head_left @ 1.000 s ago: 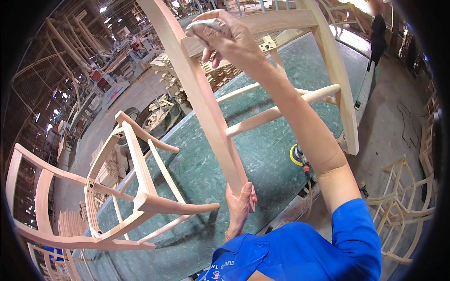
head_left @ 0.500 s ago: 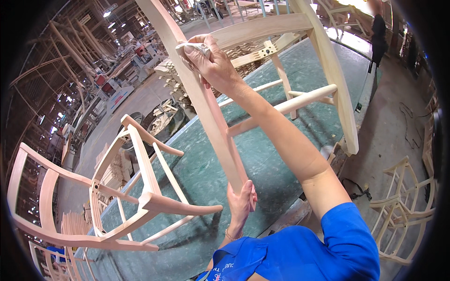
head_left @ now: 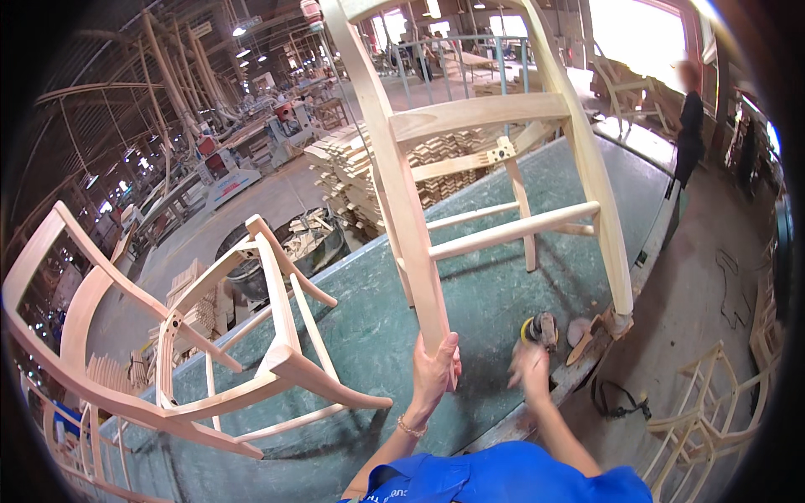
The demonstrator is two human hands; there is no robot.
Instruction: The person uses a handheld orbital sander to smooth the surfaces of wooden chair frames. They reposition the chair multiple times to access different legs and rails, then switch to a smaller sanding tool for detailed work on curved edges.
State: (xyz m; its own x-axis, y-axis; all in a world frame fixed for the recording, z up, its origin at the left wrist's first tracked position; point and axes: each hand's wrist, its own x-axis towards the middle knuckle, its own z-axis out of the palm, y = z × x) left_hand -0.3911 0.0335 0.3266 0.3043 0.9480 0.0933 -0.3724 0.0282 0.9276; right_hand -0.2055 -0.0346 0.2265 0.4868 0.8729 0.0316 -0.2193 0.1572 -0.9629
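Observation:
A pale wooden chair frame [head_left: 480,118] stands tilted on the green-topped table. My left hand [head_left: 435,366] is wrapped round the lower end of its left leg. Lower right of the frame, my right hand [head_left: 530,369] reaches over the table edge, slightly blurred, with its fingers apart and nothing visible in them. Just beyond its fingertips is a black and yellow power sander [head_left: 541,329]. Beside the sander lie a small pale, rounded thing [head_left: 579,332] and a brown, flat wooden-looking piece [head_left: 585,345].
A second chair frame [head_left: 285,360] lies on the table [head_left: 478,310] at left. Beyond the table are a black tub [head_left: 323,243] of wood pieces and stacked wooden parts [head_left: 344,168]. More frames [head_left: 704,402] stand on the floor at right. A person [head_left: 690,126] stands far right.
My right hand has left the chair's upper leg and come down to beside the sander; the white cloth-like pad it held no longer shows in it. My left hand keeps its hold.

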